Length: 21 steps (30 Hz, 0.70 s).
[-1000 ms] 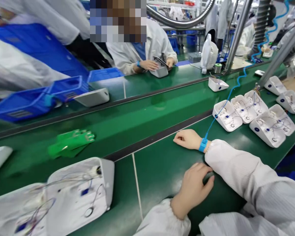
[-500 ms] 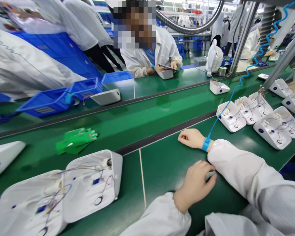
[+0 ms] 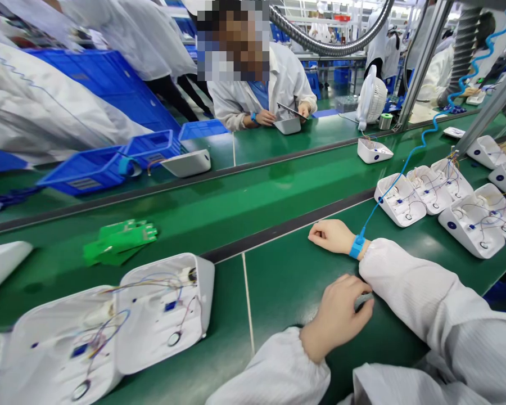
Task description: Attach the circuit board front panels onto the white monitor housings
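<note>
My left hand (image 3: 339,309) rests on the green tabletop (image 3: 282,287), its fingers slightly bent and the thumb held apart. Nothing is in it. Just beyond lies my right hand (image 3: 332,235), with a blue wrist strap (image 3: 357,246) and its fingers curled in. I see no object in that hand. White plastic housings with wires inside stand on both sides: one housing (image 3: 164,309) is to the left of my hands, another (image 3: 400,199) to the right. Both hands are apart from them.
Green circuit boards (image 3: 120,242) and a white housing (image 3: 374,151) lie on the green conveyor belt (image 3: 278,188). Across it, a co-worker (image 3: 274,90) handles a housing. A coiled blue cord (image 3: 421,132) runs from my strap. Blue bins (image 3: 84,171) stand opposite, and a white fan (image 3: 371,98) is at far right.
The green boards and the white housings on the belt have shifted left relative to the table. The camera view has moved slightly. My hands stay in place.
</note>
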Motion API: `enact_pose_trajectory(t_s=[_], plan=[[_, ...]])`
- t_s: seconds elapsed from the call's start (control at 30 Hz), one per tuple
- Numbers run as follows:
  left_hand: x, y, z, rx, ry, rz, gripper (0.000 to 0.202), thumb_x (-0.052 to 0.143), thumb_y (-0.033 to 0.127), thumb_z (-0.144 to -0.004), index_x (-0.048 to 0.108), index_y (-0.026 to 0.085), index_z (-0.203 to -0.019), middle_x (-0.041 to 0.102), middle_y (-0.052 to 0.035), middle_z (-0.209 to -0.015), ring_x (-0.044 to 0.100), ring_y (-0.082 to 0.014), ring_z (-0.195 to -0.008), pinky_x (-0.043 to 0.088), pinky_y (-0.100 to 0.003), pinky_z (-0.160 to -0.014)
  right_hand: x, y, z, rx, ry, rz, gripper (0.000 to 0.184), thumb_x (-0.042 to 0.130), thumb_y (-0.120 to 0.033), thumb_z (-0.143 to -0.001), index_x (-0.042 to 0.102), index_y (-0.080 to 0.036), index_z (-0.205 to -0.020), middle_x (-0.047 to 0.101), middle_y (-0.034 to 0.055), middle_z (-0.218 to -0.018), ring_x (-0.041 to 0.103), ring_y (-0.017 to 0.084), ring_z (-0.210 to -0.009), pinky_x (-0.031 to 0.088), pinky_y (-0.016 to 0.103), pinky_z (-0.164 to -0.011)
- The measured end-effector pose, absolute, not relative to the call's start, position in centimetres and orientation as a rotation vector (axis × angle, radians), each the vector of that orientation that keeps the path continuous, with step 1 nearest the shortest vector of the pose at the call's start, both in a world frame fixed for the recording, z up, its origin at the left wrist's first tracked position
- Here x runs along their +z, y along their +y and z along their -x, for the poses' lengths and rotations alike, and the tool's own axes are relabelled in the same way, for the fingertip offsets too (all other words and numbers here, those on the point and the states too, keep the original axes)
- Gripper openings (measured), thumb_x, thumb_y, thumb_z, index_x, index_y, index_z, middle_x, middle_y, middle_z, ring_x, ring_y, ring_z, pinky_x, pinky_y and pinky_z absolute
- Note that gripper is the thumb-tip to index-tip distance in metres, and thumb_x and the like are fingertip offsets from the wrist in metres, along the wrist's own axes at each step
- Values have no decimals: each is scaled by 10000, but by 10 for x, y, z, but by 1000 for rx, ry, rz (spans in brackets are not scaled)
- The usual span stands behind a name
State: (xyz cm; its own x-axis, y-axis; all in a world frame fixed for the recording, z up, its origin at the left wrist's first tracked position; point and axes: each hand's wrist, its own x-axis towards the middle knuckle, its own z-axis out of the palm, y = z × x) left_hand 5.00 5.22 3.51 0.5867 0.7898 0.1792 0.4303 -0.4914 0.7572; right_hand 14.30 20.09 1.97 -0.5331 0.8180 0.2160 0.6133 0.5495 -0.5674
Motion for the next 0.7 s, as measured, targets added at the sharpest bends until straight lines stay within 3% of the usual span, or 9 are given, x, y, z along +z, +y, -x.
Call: enact_pose_trajectory(t_s=[0.7], plan=[[34, 52, -50, 703, 964, -2146, 133, 622, 183, -822, 699, 198, -930, 763, -44, -928, 647, -218, -817, 494, -356, -757, 21, 200, -143, 615, -2320, 1163, 99, 669, -226, -900, 720, -177, -832, 689, 2, -764, 576, 115, -685, 374, 239, -667]])
